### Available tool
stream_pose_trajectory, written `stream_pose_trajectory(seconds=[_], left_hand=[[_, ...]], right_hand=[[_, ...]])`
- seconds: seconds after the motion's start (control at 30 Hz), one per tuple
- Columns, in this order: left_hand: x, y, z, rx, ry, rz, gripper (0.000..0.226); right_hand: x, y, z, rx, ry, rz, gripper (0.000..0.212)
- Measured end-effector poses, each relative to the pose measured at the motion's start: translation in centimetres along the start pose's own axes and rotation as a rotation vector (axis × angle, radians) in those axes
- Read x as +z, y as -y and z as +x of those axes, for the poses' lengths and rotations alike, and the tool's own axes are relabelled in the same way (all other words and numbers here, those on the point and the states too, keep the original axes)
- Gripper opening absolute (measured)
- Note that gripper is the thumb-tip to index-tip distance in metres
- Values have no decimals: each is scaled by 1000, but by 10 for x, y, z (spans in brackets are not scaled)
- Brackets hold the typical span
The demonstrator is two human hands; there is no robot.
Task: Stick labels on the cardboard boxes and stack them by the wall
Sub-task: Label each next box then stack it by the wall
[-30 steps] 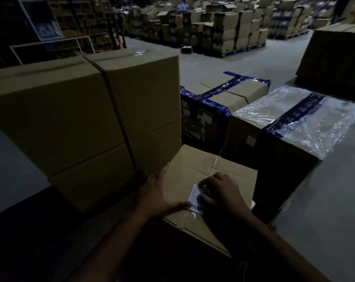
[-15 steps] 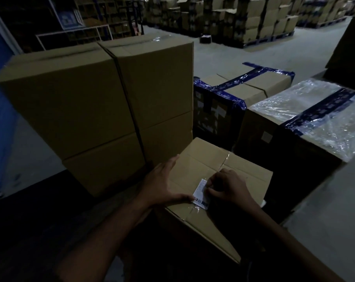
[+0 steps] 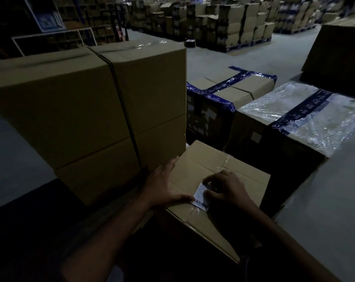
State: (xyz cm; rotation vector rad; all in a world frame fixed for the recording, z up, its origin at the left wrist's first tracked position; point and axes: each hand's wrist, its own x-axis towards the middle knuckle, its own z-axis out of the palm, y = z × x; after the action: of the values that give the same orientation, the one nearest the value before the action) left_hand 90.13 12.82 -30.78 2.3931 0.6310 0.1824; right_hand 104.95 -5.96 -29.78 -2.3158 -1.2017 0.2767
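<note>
Head view, dim warehouse. A small sealed cardboard box point(image 3: 215, 176) sits low in front of the person; every place below is given from it. On its top, near the closest edge and over the taped centre seam, lies a white barcode label point(image 3: 201, 198).

The left hand point(image 3: 164, 188) lies flat on the box top, fingers straight and together, thumb tip touching the label's left edge, probably to steady the box and hold the label in line. The right hand point(image 3: 227, 188) is curled over the label's right side, fingertips pressing it down, apparently to smooth it on; whether it pinches an edge cannot be told.

Directly left of the box stands a tall stack of plain cartons point(image 3: 95, 110), touching or almost touching it. Behind the box are cartons bound with blue tape point(image 3: 231, 92), and to the right behind it a plastic-wrapped carton point(image 3: 306, 112). Far beyond, rows of palletised boxes point(image 3: 223, 23) fill the floor.
</note>
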Motion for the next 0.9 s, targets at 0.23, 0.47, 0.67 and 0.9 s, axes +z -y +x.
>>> stream_pose_trajectory(seconds=[0.23,0.47,0.67,0.9], left_hand=[[-10,6,21,64,70,-27,136],[-18,5,45,150,79,53,129],[10,-13,9,21,-263,350,115],[43,-16,-23,-33,-259,152,132]], right_hand=[[-14,2,-5,-6,46,171,28],[18,1,-22,83,-135,-7,56],[23,17,-19,157,-232,16,32],[24,13,-16,117,-239,-2,31]])
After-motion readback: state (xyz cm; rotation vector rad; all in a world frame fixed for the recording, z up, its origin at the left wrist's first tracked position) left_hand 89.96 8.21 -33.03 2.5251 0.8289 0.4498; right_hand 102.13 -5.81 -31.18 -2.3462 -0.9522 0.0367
